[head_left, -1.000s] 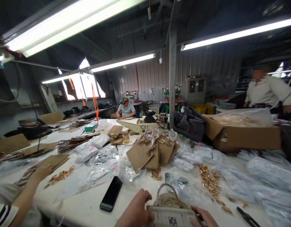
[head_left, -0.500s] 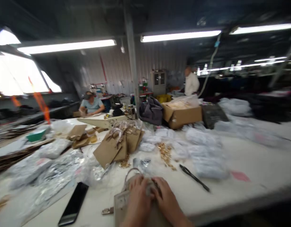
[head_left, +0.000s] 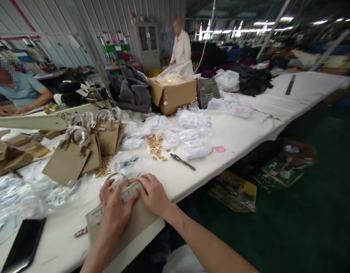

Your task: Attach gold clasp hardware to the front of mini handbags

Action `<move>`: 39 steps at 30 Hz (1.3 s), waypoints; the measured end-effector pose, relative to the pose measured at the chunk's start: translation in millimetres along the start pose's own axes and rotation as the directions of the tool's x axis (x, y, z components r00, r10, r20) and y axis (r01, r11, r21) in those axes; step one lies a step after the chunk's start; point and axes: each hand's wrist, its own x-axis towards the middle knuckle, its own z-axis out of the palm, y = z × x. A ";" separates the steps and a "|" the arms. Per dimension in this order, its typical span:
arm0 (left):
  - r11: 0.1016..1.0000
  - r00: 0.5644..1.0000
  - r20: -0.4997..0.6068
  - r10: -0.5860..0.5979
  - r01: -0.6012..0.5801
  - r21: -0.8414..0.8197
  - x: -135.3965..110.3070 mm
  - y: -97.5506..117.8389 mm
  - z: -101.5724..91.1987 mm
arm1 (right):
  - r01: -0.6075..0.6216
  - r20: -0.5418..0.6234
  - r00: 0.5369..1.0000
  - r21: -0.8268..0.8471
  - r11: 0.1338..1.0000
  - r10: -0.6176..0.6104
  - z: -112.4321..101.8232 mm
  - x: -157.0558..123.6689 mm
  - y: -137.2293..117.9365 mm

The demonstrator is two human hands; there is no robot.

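A taupe handbag (head_left: 143, 218) lies on the white work table in front of me, one corner over its front edge. My left hand (head_left: 116, 201) is closed on the upper part of the bag, thumb and fingers at the top edge. Beside it my right hand (head_left: 153, 195) grips the same edge, fingertips curled over the far side. Between the hands a pale strip with small metal fittings shows. A strap end with a metal plate (head_left: 81, 232) sticks out at the left. What the fingertips press on is partly hidden.
Pliers (head_left: 183, 162) and a pile of gold-coloured fittings (head_left: 155, 146) lie beyond the hands. Wrapped-handle bags (head_left: 78, 155) stand left, a phone (head_left: 24, 242) nearer. Plastic-wrapped packs (head_left: 194, 138) and a cardboard box (head_left: 175, 94) are farther back. Two other people are across the table.
The view has swung right and down, so the table and things on it appear farther left. Both hands stay on the handbag and now show more sharply.
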 end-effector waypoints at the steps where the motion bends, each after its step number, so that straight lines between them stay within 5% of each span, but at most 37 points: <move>1: 1.000 1.000 -0.022 -0.016 0.016 0.010 -0.3 0.6 -1.4 | -0.003 0.006 1.000 0.002 1.000 0.003 -0.2 0.4 0.9; 5: 0.998 0.997 0.050 -0.060 0.059 0.016 -2.1 -9.9 -2.3 | 0.006 0.023 1.000 0.020 1.000 -0.006 1.1 -0.9 4.9; 11: 0.988 0.953 0.297 0.059 -0.014 -0.151 -0.1 -21.1 -16.0 | 0.009 0.040 0.999 0.065 0.998 -0.012 4.9 1.0 10.5; 19: 0.980 0.980 0.181 -0.088 0.118 -0.163 6.6 -19.6 -5.4 | -0.021 0.102 0.995 0.142 0.990 0.006 0.8 11.3 10.8; 27: 0.966 0.945 0.203 -0.256 0.260 0.010 14.8 -20.0 8.1 | 0.004 0.031 0.999 0.094 0.996 -0.007 2.1 2.0 3.5; 33: 0.960 0.944 0.179 -0.276 0.280 0.005 11.3 -14.4 11.1 | 0.047 0.050 0.997 0.076 0.996 -0.051 -3.7 -1.4 0.1; 36: 0.965 0.950 0.176 -0.258 0.264 -0.009 9.8 -11.9 10.5 | 0.101 0.028 0.994 0.037 0.994 -0.102 -20.1 1.3 3.8; 39: 0.970 0.949 0.213 -0.233 0.243 -0.022 10.5 -10.8 9.1 | 0.094 -0.045 0.994 -0.063 0.994 -0.097 -58.1 14.3 18.8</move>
